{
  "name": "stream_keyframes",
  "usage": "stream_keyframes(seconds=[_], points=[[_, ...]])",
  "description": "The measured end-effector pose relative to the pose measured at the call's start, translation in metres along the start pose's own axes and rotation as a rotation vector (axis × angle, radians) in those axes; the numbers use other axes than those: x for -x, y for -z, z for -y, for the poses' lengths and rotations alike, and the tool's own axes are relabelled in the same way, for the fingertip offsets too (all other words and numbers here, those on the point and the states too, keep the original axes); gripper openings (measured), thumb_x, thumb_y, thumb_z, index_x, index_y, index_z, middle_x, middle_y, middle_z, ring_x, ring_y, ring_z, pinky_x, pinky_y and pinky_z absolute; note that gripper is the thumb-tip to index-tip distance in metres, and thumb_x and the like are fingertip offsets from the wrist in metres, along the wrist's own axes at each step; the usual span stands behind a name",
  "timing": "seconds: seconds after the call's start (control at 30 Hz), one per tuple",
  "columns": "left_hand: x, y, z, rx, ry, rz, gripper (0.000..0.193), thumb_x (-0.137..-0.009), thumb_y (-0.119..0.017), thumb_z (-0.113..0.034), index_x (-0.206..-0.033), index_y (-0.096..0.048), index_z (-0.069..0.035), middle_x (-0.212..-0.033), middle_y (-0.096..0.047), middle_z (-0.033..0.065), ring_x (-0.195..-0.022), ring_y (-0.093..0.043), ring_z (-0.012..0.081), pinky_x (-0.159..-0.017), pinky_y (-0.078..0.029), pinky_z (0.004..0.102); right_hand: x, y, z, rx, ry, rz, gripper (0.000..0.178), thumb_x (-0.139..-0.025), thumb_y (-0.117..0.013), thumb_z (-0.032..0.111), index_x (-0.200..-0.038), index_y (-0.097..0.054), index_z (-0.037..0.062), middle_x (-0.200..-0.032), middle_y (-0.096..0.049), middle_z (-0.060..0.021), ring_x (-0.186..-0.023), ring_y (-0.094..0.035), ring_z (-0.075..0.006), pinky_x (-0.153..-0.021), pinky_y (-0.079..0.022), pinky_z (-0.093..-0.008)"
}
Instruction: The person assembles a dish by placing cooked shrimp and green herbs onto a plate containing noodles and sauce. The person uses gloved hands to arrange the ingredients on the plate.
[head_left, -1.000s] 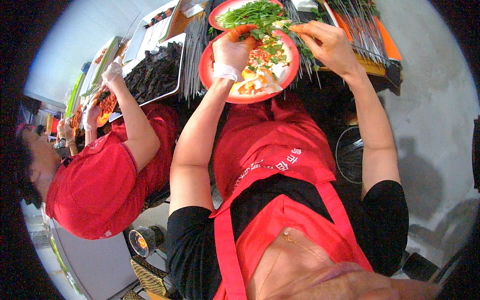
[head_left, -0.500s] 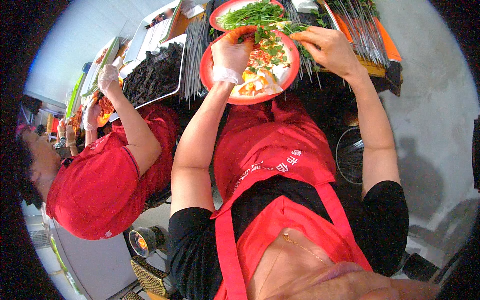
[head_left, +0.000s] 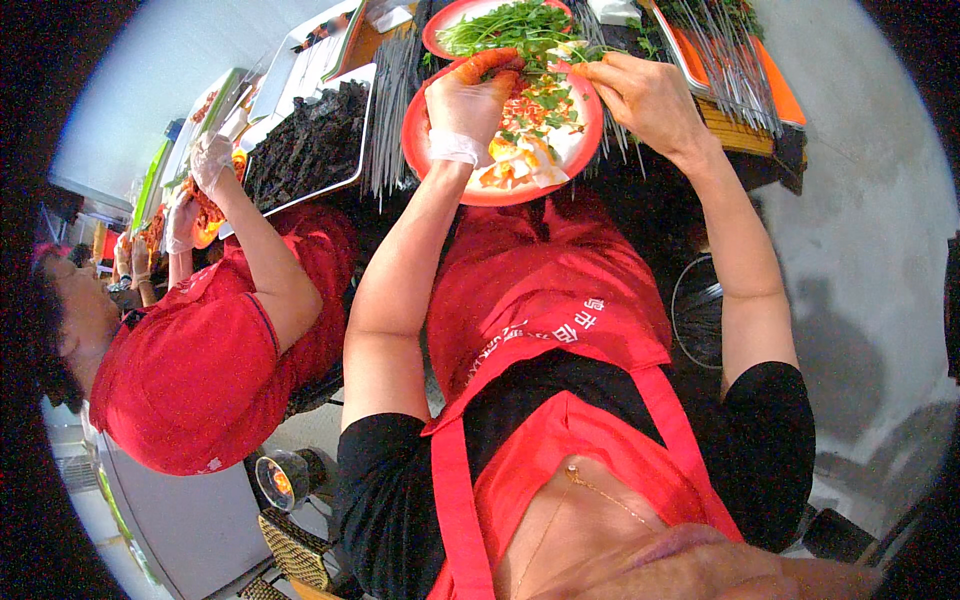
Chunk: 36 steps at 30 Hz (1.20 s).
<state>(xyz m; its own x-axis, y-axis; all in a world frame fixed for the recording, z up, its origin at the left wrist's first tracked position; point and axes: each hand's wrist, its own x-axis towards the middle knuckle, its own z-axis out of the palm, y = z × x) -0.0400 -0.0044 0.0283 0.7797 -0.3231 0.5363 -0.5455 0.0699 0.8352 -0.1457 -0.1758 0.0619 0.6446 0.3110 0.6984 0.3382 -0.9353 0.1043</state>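
My left hand (head_left: 468, 105), in a clear glove stained orange at the fingers, is closed above the left side of a red-rimmed plate (head_left: 413, 150). Its curled fingers hide what they grip. Bare, my right hand (head_left: 645, 100) pinches a thin leafy green sprig (head_left: 568, 66) at the plate's far right edge. On the plate lie chopped red and orange bits with loose green leaves (head_left: 548, 98). Crumpled white pieces smeared with orange (head_left: 522, 163) sit at its near side. Just beyond, a second red-rimmed plate (head_left: 432, 42) carries a heap of long-stemmed leafy greens (head_left: 505, 28).
Bundles of thin metal skewers lie left (head_left: 392, 120) and right (head_left: 735, 75) of the plates. A white tray (head_left: 368, 130) of dark, wrinkled food stands to the left. There a co-worker in a red top (head_left: 190, 390) works with gloved hands. A wire basket (head_left: 697, 310) is below, right.
My right hand has moved slightly left, closer to my left hand. The leafy greens between my hands have shifted. The co-worker's near hand has dropped a little.
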Motion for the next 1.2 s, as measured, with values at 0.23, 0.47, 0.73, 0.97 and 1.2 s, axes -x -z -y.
stream_keyframes(seconds=[0.23,0.47,0.73,0.97,1.2], points=[[0.001,0.001,-0.01,0.312,0.182,-0.015,0.019,-0.076,-0.058,0.002,-0.094,-0.063,0.004,-0.085,-0.064,0.01,-0.07,-0.061,0.0128,-0.063,-0.049,0.0226,0.013,-0.012,0.005,-0.1,-0.193,0.009,0.017,-0.077,-0.055,0.009,-0.093,-0.061,0.0057,-0.078,-0.059,-0.01,-0.071,-0.059,-0.0269,-0.061,-0.048,-0.0328],[-0.001,0.003,0.0,0.442,0.252,-0.05,0.02,-0.075,-0.058,0.004,-0.095,-0.061,0.006,-0.086,-0.063,0.0123,-0.071,-0.061,0.0155,-0.064,-0.05,0.0243,0.022,-0.028,0.009,-0.206,-0.203,-0.111,0.012,-0.077,-0.055,0.013,-0.087,-0.062,0.0089,-0.07,-0.057,-0.0107,-0.063,-0.058,-0.0277,-0.055,-0.048,-0.036],[0.005,0.004,-0.008,0.426,0.262,-0.076,0.02,-0.075,-0.058,0.004,-0.094,-0.061,0.006,-0.088,-0.063,0.0124,-0.071,-0.061,0.0163,-0.065,-0.05,0.0253,0.02,-0.034,0.018,-0.204,-0.265,-0.09,0.012,-0.077,-0.056,0.013,-0.086,-0.063,0.0094,-0.074,-0.06,-0.0114,-0.067,-0.06,-0.028,-0.058,-0.049,-0.0357],[0.003,0.007,-0.006,0.486,0.323,-0.03,0.024,-0.077,-0.059,-0.006,-0.099,-0.06,0.004,-0.09,-0.063,0.0122,-0.075,-0.06,0.0148,-0.067,-0.049,0.024,0.021,-0.037,0.029,-0.264,-0.294,-0.21,0.012,-0.076,-0.055,0.01,-0.086,-0.063,0.0082,-0.076,-0.061,-0.0109,-0.067,-0.06,-0.027,-0.058,-0.049,-0.0344],[0.003,0.007,-0.003,0.518,0.332,-0.08,0.023,-0.078,-0.057,-0.003,-0.099,-0.058,0.006,-0.09,-0.062,0.014,-0.074,-0.061,0.0179,-0.068,-0.05,0.0258,0.024,-0.034,0.031,-0.25,-0.336,-0.18,0.012,-0.076,-0.056,0.009,-0.086,-0.063,0.007,-0.075,-0.06,-0.0109,-0.066,-0.06,-0.0274,-0.056,-0.048,-0.0347]])
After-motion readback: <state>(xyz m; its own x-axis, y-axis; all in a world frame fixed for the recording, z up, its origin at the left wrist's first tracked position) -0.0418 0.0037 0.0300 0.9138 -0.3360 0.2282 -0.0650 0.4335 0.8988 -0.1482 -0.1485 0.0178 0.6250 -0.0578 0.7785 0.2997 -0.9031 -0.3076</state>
